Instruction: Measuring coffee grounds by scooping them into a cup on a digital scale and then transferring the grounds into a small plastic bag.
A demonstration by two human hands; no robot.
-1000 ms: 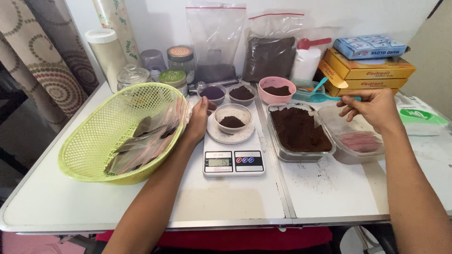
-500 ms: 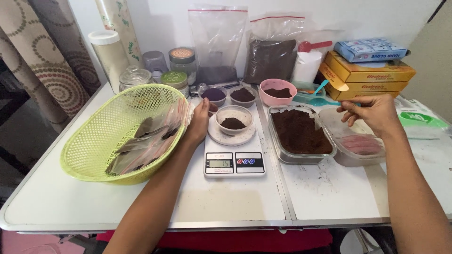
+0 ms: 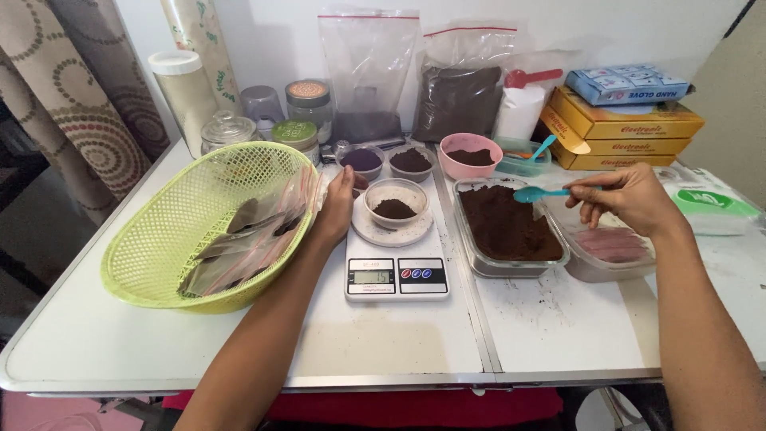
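Holding spoon: right hand [image 3: 630,198] pinches the turquoise spoon [image 3: 536,193] above the brown-powder tray [image 3: 507,223].
Left hand [image 3: 339,203]: grip unclear, at nine o'clock of the small bowl [image 3: 395,203] on the scale [image 3: 396,275].
Basket [image 3: 159,247]: further toward nine o'clock.

We see our right hand [image 3: 630,199] holding a turquoise spoon [image 3: 536,194] over a tray of brown powder [image 3: 507,223], while our left hand [image 3: 339,199] touches a bowl [image 3: 395,203] on a scale [image 3: 396,271].

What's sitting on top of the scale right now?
On the scale stands a white bowl holding some dark brown powder. The bowl covers the platform beneath it.
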